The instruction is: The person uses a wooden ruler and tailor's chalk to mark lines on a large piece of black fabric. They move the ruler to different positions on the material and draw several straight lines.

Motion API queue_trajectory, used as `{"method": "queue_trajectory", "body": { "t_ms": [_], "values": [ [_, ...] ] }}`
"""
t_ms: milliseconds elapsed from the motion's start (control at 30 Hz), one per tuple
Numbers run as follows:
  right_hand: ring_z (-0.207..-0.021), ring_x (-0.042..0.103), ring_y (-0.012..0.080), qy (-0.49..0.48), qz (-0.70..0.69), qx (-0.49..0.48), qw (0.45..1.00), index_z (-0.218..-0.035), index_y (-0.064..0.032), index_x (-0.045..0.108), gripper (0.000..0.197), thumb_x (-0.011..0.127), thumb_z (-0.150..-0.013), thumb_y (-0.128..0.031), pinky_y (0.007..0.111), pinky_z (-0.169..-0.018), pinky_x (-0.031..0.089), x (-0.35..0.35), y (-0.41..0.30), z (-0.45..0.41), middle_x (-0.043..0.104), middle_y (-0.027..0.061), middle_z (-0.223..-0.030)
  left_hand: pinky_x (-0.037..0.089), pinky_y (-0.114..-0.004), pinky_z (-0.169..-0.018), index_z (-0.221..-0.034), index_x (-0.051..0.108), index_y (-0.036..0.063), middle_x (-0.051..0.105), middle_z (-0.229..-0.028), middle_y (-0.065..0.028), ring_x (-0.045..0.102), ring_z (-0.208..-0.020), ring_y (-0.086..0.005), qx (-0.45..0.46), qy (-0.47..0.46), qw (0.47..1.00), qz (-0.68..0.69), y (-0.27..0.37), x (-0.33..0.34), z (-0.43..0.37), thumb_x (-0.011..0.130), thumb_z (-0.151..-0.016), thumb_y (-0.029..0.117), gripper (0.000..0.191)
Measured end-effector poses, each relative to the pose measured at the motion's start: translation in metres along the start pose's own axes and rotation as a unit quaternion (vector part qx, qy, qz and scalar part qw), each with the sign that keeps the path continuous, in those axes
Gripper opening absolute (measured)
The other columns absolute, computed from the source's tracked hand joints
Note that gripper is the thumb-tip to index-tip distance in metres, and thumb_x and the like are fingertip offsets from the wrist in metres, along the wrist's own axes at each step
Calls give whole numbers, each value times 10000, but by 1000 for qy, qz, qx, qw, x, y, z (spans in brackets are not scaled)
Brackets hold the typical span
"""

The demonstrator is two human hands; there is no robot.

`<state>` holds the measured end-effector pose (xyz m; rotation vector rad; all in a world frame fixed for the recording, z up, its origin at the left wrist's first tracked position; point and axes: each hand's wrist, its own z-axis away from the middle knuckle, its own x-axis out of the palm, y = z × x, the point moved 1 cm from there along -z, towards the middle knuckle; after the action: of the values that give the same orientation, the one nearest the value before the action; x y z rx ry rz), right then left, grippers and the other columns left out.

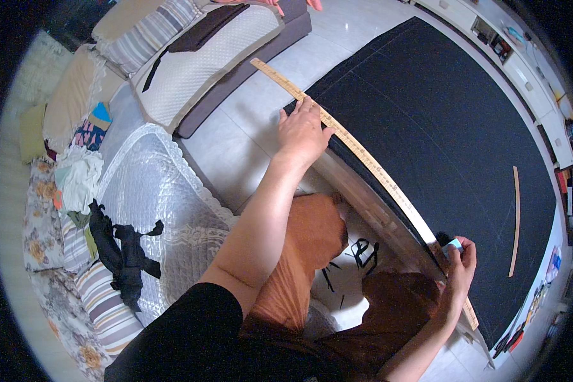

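Observation:
A long wooden ruler (pixel 358 145) with printed marks lies along the near edge of a black cloth (pixel 439 129) spread over a table. My left hand (pixel 305 129) presses on the ruler with its fingers spread, near the cloth's left corner. My right hand (pixel 460 267) pinches a small pale blue piece, seemingly tailor's chalk (pixel 454 245), beside the ruler's lower right part. A small fuzzy black item (pixel 443 238) sits by those fingertips. Faint pale lines cross the cloth. Farther right on it rests a second, narrower wooden strip (pixel 516 219).
Left stands a sofa with a quilted cover (pixel 172 219), striped cushions (pixel 107 308) and black cloth scraps (pixel 129 262). Dark scraps (pixel 363 253) lie on the floor between my knees. A white cabinet (pixel 530 81) runs behind the table; tools (pixel 515 334) lie at its right edge.

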<state>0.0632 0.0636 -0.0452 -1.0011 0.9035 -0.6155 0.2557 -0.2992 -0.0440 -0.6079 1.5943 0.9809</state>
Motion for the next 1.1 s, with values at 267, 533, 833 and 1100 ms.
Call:
{"method": "queue_trajectory", "body": {
  "t_ms": [267,533,833,1100],
  "values": [
    [-887,565,111,-8,-24,19,999,-1090,-37,585,121,579,-972,-65,260,-817,460,6,-2,3,625,36,-980,266,-550,-1185,-1416,491,-15,390,-1553,-185,369,-1449,-291,7,-7,1000,-29,-1,0,-2,685,-906,394,683],
    [-867,566,89,-44,-48,-33,997,-1087,-43,595,122,627,-976,-83,237,-798,457,3,12,-5,629,12,-951,301,-523,-1168,-1437,462,-39,401,-1536,-211,390,-1431,-302,0,-42,997,-68,12,-8,-3,662,-894,497,789],
    [-872,641,111,-141,-1,-239,961,-1014,-36,699,110,709,-913,-79,254,-802,519,143,-94,-45,707,34,-961,361,-525,-1134,-1441,435,-49,388,-1538,-216,403,-1423,-311,-9,-76,991,-111,13,-12,2,680,-833,592,916],
    [-850,699,347,-95,183,-314,927,-1015,-54,697,196,719,-875,-190,428,-774,536,283,-138,-100,724,173,-917,333,-519,-1152,-1414,479,-37,432,-1506,-207,401,-1423,-293,-10,-43,994,-102,19,-8,2,721,-797,379,782]
  ]
}}
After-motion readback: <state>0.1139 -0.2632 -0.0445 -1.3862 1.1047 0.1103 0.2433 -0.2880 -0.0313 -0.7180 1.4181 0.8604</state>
